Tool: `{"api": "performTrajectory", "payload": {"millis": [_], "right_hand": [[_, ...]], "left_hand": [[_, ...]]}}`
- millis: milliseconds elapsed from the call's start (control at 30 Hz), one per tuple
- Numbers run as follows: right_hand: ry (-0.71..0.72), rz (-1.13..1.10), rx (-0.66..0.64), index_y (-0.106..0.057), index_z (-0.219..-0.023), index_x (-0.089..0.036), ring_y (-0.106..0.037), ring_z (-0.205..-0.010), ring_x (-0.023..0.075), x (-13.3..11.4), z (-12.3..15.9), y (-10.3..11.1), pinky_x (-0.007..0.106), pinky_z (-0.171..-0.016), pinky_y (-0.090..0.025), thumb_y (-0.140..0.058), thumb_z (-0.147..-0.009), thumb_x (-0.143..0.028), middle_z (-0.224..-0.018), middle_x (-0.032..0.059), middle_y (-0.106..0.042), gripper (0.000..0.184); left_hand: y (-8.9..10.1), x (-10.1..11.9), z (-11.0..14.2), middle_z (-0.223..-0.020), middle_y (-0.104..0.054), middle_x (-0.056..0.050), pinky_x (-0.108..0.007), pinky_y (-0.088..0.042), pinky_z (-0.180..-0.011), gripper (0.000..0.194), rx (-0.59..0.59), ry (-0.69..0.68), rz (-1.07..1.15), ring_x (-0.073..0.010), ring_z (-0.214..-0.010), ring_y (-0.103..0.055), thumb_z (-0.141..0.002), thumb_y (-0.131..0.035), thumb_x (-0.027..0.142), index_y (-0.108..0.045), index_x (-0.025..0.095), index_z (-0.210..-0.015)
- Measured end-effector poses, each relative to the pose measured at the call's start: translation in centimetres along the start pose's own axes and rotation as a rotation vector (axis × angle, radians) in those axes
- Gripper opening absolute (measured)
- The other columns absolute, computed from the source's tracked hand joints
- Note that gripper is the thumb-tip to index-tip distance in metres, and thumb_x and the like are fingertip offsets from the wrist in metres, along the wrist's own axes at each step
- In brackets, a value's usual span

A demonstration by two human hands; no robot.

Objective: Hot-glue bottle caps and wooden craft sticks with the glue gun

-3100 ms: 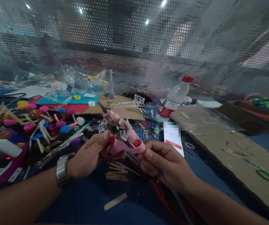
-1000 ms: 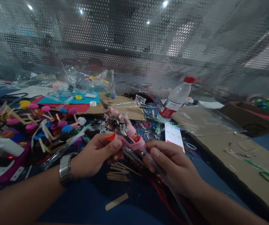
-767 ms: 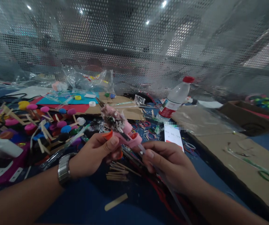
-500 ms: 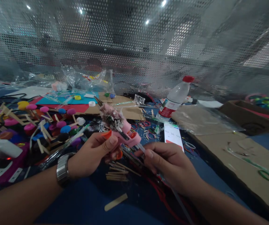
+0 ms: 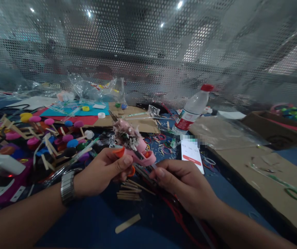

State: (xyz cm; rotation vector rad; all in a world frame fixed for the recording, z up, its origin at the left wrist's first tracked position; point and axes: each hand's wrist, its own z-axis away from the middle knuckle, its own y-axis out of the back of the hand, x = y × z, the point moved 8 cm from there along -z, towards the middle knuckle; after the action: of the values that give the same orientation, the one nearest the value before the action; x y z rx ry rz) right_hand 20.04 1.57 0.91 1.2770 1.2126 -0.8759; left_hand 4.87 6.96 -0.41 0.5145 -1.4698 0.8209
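A pink glue gun (image 5: 135, 148) with an orange trigger points up and away, its front half coated in grey, messy residue. My left hand (image 5: 104, 171), a metal watch on its wrist, is closed around the gun's handle. At the rear of the gun, my right hand (image 5: 179, 181) pinches a translucent glue stick (image 5: 154, 166) whose front end meets the back opening. How deep the stick sits inside is hidden. Below the hands lie several wooden craft sticks (image 5: 129, 193), with a single wider craft stick (image 5: 127, 223) nearer to me on the blue table.
Bottle caps fixed to sticks (image 5: 68, 138) crowd the left, beside a purple device (image 5: 3, 186). A water bottle (image 5: 193, 109) and a phone (image 5: 191, 155) stand and lie right of centre. Cardboard (image 5: 272, 173) covers the right side; a perforated metal screen (image 5: 148, 52) rises behind.
My right hand has moved slightly forward and left towards the gun, and less of the glue stick shows between them. The gun has shifted slightly right.
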Motion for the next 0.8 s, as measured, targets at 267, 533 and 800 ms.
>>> {"api": "performTrajectory", "payload": {"millis": [267,533,800], "right_hand": [[-0.013,0.010,-0.010,-0.072,-0.076,-0.017,-0.032,-0.046,0.0077,-0.01,-0.04,-0.18,0.022,-0.039,-0.022,-0.064,-0.091,-0.062,-0.055,-0.0037,-0.049,0.049],[-0.004,0.000,-0.006,-0.074,-0.079,-0.016,-0.033,-0.046,0.0073,0.25,0.13,-0.14,0.021,-0.038,-0.021,-0.064,-0.092,-0.061,-0.056,-0.0036,-0.050,0.048],[-0.012,-0.024,-0.007,-0.074,-0.078,-0.016,-0.031,-0.045,0.0070,0.40,0.01,-0.22,0.021,-0.038,-0.021,-0.064,-0.092,-0.062,-0.055,-0.0046,-0.047,0.049]], "left_hand": [[-0.08,0.18,-0.03,-0.059,-0.051,0.005,-0.017,-0.036,-0.049,0.063,0.008,0.021,-0.045,-0.0050,-0.051,-0.044,-0.068,-0.079,0.073,-0.062,0.013,-0.073],[-0.10,0.26,0.15,-0.059,-0.052,0.005,-0.015,-0.037,-0.049,0.063,0.016,0.011,-0.042,-0.0042,-0.050,-0.044,-0.068,-0.079,0.073,-0.062,0.013,-0.071],[-0.06,0.21,0.08,-0.057,-0.052,0.005,-0.015,-0.037,-0.048,0.063,0.015,0.010,-0.072,-0.0045,-0.050,-0.044,-0.068,-0.078,0.074,-0.063,0.013,-0.071]]}}
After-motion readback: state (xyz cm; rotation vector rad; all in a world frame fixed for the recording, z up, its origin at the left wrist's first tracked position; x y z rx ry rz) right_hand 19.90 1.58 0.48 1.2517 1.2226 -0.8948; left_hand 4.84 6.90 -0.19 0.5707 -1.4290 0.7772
